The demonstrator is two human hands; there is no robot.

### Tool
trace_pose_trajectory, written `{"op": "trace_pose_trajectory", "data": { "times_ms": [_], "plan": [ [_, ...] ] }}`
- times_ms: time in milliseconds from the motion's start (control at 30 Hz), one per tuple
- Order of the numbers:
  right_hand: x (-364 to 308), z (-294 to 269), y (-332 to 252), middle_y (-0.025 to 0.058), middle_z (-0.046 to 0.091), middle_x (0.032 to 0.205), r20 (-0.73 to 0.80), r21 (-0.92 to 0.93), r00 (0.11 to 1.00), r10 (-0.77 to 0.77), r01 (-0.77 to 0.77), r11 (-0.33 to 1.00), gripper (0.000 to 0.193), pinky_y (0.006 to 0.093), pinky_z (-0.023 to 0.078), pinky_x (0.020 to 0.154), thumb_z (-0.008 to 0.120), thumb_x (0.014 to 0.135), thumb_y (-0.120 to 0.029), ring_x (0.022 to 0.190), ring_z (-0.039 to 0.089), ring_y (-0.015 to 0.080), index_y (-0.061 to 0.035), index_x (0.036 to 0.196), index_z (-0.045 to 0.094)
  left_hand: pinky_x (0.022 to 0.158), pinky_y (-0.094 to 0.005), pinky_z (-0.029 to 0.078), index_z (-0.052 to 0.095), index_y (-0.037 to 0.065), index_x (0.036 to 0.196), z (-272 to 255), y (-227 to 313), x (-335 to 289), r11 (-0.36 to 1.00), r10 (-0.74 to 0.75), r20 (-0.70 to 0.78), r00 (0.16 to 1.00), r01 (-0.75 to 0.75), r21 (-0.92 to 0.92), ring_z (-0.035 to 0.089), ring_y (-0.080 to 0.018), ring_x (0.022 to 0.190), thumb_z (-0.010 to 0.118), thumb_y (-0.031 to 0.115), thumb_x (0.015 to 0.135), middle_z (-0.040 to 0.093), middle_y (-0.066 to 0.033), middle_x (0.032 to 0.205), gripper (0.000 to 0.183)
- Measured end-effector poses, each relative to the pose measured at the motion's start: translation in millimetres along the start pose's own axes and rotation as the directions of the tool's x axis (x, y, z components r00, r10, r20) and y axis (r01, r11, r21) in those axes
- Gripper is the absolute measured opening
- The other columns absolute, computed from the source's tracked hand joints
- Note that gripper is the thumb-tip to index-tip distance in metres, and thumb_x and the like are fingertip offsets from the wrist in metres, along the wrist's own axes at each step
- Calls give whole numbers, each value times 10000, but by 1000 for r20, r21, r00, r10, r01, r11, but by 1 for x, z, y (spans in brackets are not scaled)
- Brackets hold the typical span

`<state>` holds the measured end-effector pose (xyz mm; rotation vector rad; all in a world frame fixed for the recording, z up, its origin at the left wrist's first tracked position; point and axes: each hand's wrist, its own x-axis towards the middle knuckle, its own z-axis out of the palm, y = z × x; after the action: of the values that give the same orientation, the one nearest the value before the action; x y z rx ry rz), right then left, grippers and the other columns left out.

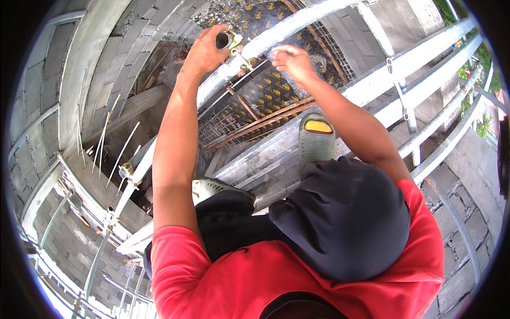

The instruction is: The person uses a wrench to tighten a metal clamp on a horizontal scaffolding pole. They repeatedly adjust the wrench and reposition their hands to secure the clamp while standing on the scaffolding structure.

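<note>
My left hand grips a brass-coloured scaffold clamp that sits on a grey steel scaffold pipe at the top of the view. My right hand is just right of the clamp, fingers bunched and touching the same pipe; whether it pinches anything small is unclear. Both forearms reach upward from my red sleeves. Below the hands my two feet, one in a grey and yellow sandal, stand on a metal plank.
More scaffold pipes run diagonally at the right, joined by a coupler at the left. Grey block walls surround the spot. Far below lie rebar mesh and dark patterned sheeting. Thin white rods stick up at the left.
</note>
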<state>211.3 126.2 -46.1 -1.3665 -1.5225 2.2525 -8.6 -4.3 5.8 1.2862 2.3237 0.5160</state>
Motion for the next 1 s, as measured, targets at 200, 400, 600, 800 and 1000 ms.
{"op": "trace_pose_trajectory", "data": {
  "times_ms": [200, 400, 600, 800, 1000],
  "plan": [
    [14, -21, 0, 43, 690, 910, -36, 45, 999, -1, 3, 999, 207, 231, 520, 657, 622, 922, -124, 753, 647, 102, -5, 1081, 681, 1060, -405, 436, 469, 163, 1400, 6, -10, -9, 946, -181, 55, 982, 189, -263, 558, -332, 1239, 773, 253, 724, 568, -188, 1328, 746],
    [0, -13, 4, 41, 686, 908, -4, 75, 999, 39, -39, 996, 199, 214, 500, 639, 619, 910, -86, 730, 625, 81, 5, 1073, 686, 1016, -384, 466, 505, 68, 1350, 12, 3, -12, 865, -308, 19, 951, 288, -411, 605, -279, 1173, 830, 357, 682, 623, -163, 1259, 796],
    [-10, 22, 5, 56, 689, 894, 38, 109, 984, -171, 166, 980, 175, 222, 499, 659, 617, 911, -29, 728, 620, 100, 35, 1053, 698, 936, -392, 508, 599, 68, 1202, 22, 19, -4, 877, -403, -118, 908, 345, -336, 671, -309, 1052, 803, 393, 719, 698, -182, 1092, 618],
    [-10, 51, 29, 118, 663, 1000, 47, -405, 774, -631, 592, 696, 172, 295, 520, 797, 619, 877, -12, 889, 643, 176, -20, 1006, 734, 904, -431, 524, 625, 70, 1164, 22, 19, -4, 895, -405, -164, 900, 353, -273, 690, -359, 1012, 772, 374, 737, 708, -227, 1041, 544],
    [-24, 53, 21, 147, 635, 1064, 79, -429, 760, -645, 610, 666, 239, 296, 527, 815, 634, 850, 33, 933, 645, 230, -11, 1071, 713, 896, -431, 527, 630, 66, 1147, 21, 21, 3, 908, -380, -134, 915, 342, -241, 693, -371, 996, 781, 375, 734, 710, -235, 1009, 537]
  ]
}}
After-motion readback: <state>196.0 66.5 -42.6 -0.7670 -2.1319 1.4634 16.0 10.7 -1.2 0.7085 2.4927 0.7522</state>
